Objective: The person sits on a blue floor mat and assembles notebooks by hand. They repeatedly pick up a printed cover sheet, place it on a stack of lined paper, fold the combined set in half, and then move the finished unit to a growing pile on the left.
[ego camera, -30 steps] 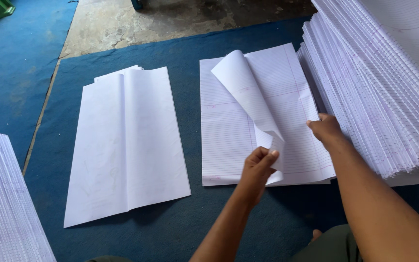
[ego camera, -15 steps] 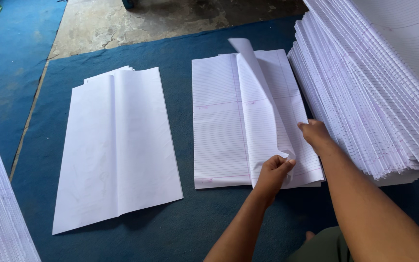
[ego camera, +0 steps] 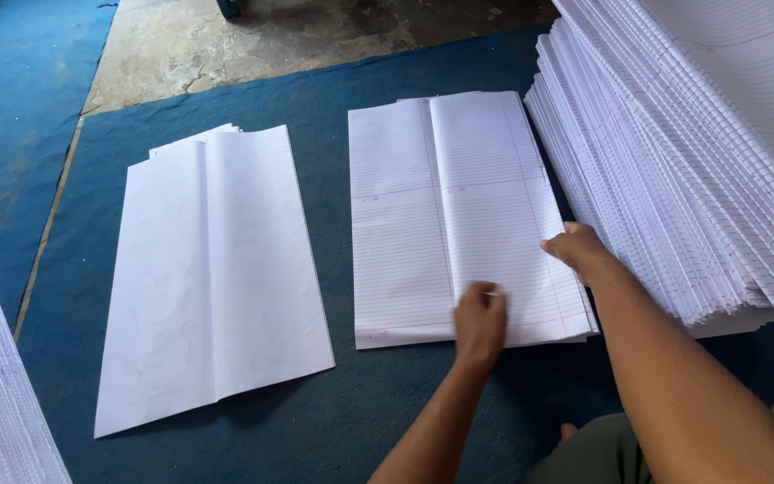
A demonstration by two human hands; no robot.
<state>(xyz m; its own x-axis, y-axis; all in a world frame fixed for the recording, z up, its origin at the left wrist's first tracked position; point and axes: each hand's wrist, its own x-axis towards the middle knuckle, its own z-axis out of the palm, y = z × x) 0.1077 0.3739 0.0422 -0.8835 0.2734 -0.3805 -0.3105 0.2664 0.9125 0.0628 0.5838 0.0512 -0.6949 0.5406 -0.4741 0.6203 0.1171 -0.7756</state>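
A pile of folded ruled paper sheets (ego camera: 459,215) lies flat on the blue mat, right of centre. My left hand (ego camera: 481,323) presses down on its near edge with fingers curled. My right hand (ego camera: 575,251) rests on the pile's right edge, fingertips touching the top sheet. A second pile of plain white folded sheets (ego camera: 212,269) lies to the left, apart from both hands.
A tall slanted stack of ruled sheets (ego camera: 700,161) rises at the right, close to my right arm. Another stack's edge (ego camera: 2,385) shows at the lower left. The blue mat (ego camera: 333,403) covers the floor; bare concrete (ego camera: 270,40) lies beyond.
The sheet that curled up over the right pile has been folded down flat. Both hands moved lower along the pile's near and right edges.
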